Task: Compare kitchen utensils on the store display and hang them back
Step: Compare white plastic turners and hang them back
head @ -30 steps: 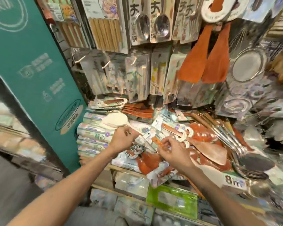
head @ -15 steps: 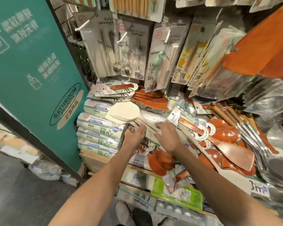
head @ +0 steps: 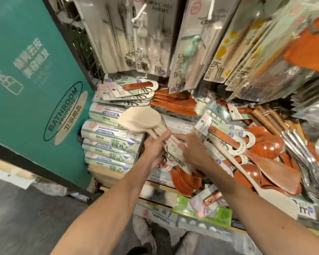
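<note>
Mid-compare, judging by the pose. Nothing hung back yet.

Left hand [head: 155, 150]: grip wrapped round the handles of the pale wooden spoons [head: 140, 119], thumb on top, fingers under. Looks like several spoons bundled, bowls stacked and slightly fanned, pointing up-left, just above the stacked boxes [head: 109, 140]. Held by the handles, probably to keep the bowls clear for a look and to leave the lower ends free for the other hand.

Right hand [head: 191, 151]: grip curled onto those lower handle ends, at the paper tag [head: 173, 153]. Pinching card or wood: cannot tell, too blurred. Most likely steadying the bundle or turning the tag to read it.

Rest of the stock:
- red-brown spatulas [head: 276, 150] piled loose on the shelf, right of the hands
- one long pale spoon [head: 234, 159] lying diagonally across that pile
- metal ladles [head: 309, 159] at far right
- carded cutlery packs [head: 197, 45] hanging above from white hooks [head: 138, 14], dangling close over the pile
- teal sign [head: 35, 80] on the left

Next step, as a guess: find a free hook, line up the tag, slide on. Needs the tag end leading, so the right-hand hold makes sense.

Risks: bundle fanning apart if carried in one grip only, or bumping the packs overhead on the way up. No free hook for the spoons identifiable from here.
</note>
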